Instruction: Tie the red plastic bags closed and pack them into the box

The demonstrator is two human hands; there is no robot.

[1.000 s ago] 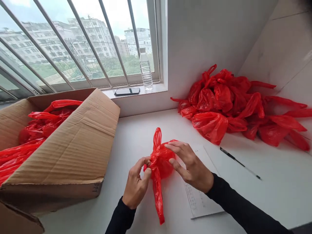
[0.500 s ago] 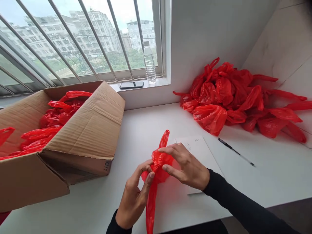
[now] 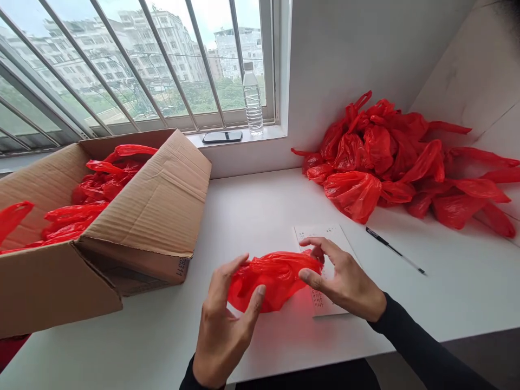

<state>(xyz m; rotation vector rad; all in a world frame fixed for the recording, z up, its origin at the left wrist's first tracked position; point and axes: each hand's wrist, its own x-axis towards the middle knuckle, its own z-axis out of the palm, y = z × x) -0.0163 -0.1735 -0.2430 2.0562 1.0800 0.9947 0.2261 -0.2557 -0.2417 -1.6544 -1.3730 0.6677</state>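
A red plastic bag (image 3: 276,279), bunched and stretched sideways, lies between my two hands above the white table. My left hand (image 3: 229,319) is at its left end, with thumb and fingers spread wide apart. At the right end is my right hand (image 3: 339,276), thumb and curled fingertips apart with the bag's end between them; no firm grip shows. Under and beside the right hand lies a white notepad (image 3: 341,233) with handwriting, partly covered by the hand and bag.
An open cardboard box (image 3: 162,195) holding red bags (image 3: 109,181) stands at left. A large pile of red bags (image 3: 377,151) rests against the wall at right. A pen (image 3: 394,250) lies near the notepad. On the sill are a phone (image 3: 222,137) and a water bottle (image 3: 252,100).
My left fingers have let go of the bag's pinched knot and spread apart. The bag has turned from upright to sideways, its end now at my right hand, which has moved right.
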